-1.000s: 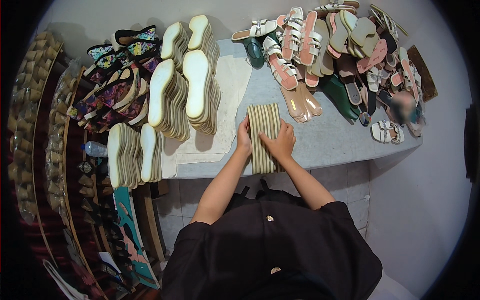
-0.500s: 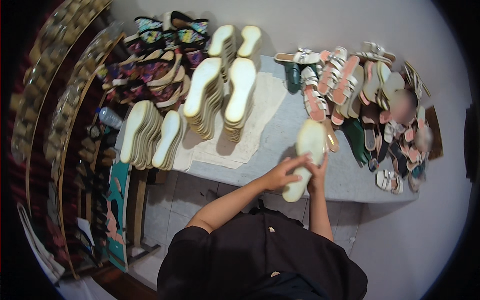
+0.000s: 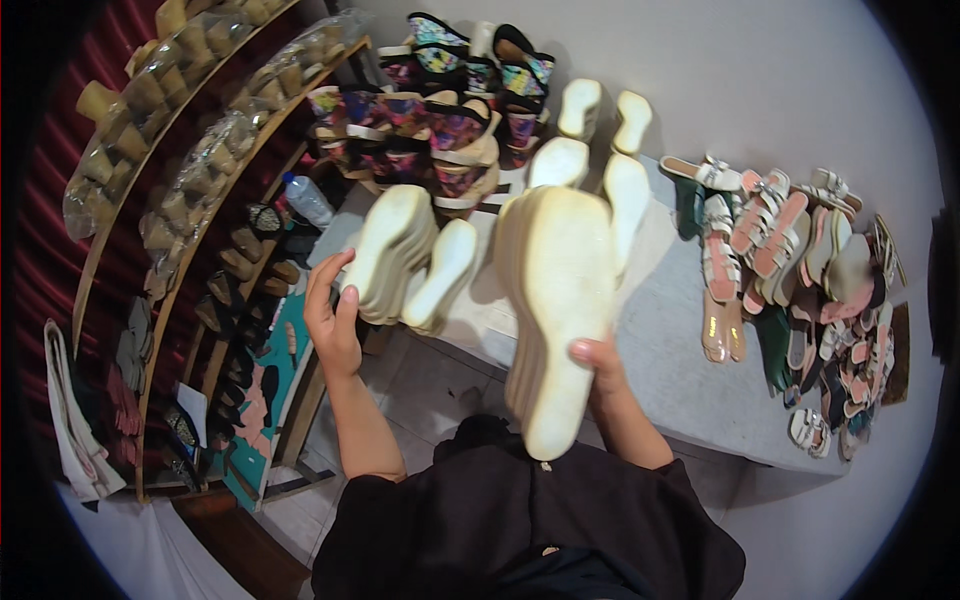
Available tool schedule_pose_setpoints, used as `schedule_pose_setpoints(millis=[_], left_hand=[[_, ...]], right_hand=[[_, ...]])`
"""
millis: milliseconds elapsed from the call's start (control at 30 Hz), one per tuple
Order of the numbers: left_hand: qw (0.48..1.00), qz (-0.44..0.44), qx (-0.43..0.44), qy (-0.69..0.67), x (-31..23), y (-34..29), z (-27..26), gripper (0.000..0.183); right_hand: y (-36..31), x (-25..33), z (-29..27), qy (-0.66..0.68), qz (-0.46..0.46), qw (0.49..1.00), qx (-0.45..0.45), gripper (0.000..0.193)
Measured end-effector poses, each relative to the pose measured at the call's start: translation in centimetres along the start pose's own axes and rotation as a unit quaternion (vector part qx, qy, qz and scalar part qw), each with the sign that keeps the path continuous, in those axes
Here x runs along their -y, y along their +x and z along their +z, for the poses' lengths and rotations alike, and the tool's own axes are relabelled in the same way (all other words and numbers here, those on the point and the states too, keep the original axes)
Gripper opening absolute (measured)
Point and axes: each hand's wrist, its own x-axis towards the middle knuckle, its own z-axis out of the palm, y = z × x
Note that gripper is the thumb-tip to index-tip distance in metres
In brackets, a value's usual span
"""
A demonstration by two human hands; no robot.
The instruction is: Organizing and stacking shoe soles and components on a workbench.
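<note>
My right hand grips a thick stack of cream shoe soles by its narrower lower part, thumb on the top sole. The stack is raised in front of my chest, with its layered edges showing on the left side. My left hand is open, fingers and thumb apart, at the left edge of a tall sole stack on the table; whether it touches is hard to tell. Beside that stands a narrower sole stack. Behind the held soles are more sole stacks, partly hidden.
The grey table bears a heap of sandals at right and patterned wedge shoes at back left. A water bottle stands by the left stack. Shelves with wrapped heels line the left side.
The view has swung left, so the table appears shifted right. My left hand has left the held soles and moved to the left stack. My right hand has lifted its soles closer, showing many layers.
</note>
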Motion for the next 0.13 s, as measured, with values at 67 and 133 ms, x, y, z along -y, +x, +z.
schedule_pose_setpoints(millis=[67, 133], left_hand=[[0.987, 0.005, 0.046, 0.151, 2.4, 1.5, -2.4, 0.031], [0.961, 0.029, 0.156, 0.228, 5.2, 3.2, -3.8, 0.035]], right_hand=[[3.7, -4.6, 1.5, 0.069, 0.066, 0.994, 0.058, 0.085], [6.4, -8.8, 2.7, 0.144, 0.155, 0.977, 0.011, 0.085]])
